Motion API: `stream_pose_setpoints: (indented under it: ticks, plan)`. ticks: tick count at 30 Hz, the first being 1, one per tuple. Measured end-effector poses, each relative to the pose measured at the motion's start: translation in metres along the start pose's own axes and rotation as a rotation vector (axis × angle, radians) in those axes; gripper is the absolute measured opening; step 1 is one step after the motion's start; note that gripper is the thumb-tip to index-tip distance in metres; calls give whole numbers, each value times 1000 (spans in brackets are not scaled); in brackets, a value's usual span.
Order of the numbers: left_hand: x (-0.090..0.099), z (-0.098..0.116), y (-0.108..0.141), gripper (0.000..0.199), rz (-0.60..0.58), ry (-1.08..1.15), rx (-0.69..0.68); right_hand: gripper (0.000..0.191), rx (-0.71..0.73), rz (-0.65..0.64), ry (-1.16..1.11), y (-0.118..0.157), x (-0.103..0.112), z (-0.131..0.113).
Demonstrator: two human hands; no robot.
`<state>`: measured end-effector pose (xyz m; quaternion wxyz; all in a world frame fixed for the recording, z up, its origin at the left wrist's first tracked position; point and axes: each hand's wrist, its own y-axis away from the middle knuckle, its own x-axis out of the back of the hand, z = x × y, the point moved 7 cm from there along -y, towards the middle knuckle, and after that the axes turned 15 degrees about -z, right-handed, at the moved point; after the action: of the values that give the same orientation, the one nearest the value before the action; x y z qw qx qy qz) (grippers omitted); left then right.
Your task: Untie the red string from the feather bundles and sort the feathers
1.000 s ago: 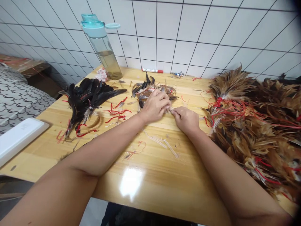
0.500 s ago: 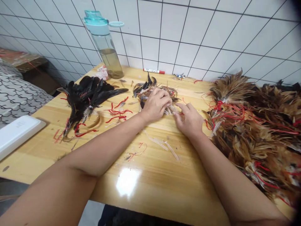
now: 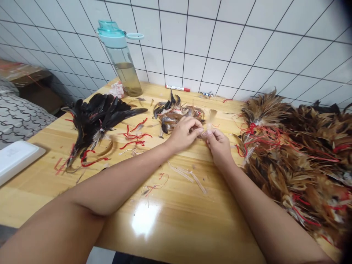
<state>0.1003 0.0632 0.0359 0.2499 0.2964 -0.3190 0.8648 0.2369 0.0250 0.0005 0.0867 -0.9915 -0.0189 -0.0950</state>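
Note:
Near the middle of the wooden table [image 3: 176, 205], my two hands are close together. My right hand [image 3: 220, 146] pinches a small pale brown feather [image 3: 212, 116], its tip pointing up. My left hand [image 3: 184, 135] is closed, thumb against the fingers, close beside my right fingertips; something pale shows at its fingertips, too small to name. Just behind my left hand lies a loose pile of mixed feathers [image 3: 167, 115], dark and brown. Pale flat strips [image 3: 189, 174] rest on the table between my forearms.
Black feather bundles [image 3: 93, 113] lie at left, beside red string pieces [image 3: 134, 137]. Large brown feather bundles [image 3: 297, 154] tied with red string cover the right side. Behind stand a water bottle [image 3: 123, 69] and a red-capped marker [image 3: 177, 88]. A white device [image 3: 19, 159] sits at the left edge.
My right hand has closed its fingers and now holds the brown feather upright. My left hand has drawn slightly back from the pile, uncovering more of it. The view has tilted up a little.

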Motion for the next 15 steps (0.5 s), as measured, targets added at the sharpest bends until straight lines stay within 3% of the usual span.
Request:
stream_pose_setpoints:
  ticks: [7,11,15]
  plan:
    - [-15,-9,0,19,-97,375,164,20,94,6,470,4,-7,-7]
    - [-19,-16,0,19,-82,549,172,22,56,-1,483,2,-4,1]
    - [-14,-19,1,19,-30,525,180,21,41,-18,409,0,-4,3]
